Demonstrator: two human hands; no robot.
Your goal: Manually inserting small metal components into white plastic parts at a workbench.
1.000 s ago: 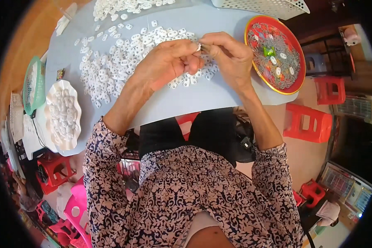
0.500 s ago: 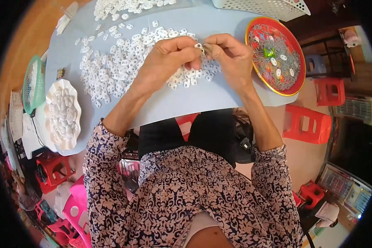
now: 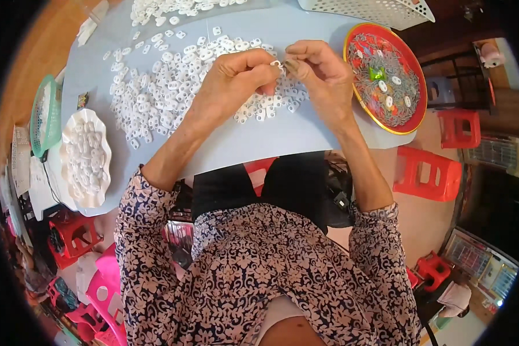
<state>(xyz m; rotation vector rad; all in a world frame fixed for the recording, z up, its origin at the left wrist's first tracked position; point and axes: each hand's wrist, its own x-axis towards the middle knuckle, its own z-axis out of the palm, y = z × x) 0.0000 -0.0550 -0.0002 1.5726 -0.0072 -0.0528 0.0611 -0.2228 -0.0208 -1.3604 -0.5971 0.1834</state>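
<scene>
Across the grey table (image 3: 236,138), white pieces (image 3: 150,109) are spread; a red tray (image 3: 419,104) is set rightward, presumably for reach. Whether the right hand (image 3: 327,75) holds anything cannot be told; beside it, by the left hand (image 3: 239,74), one small piece (image 3: 278,64) is pinched, seemingly for steadiness.

Has pinkish floor (image 3: 383,166) under red stools (image 3: 408,173) at right, plus a pink chair (image 3: 111,268) and red stool (image 3: 69,249) at lower left.

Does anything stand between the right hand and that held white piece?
Nothing visible: the left hand holds the small white piece, with the right hand close beside it; whether they touch is unclear.
</scene>
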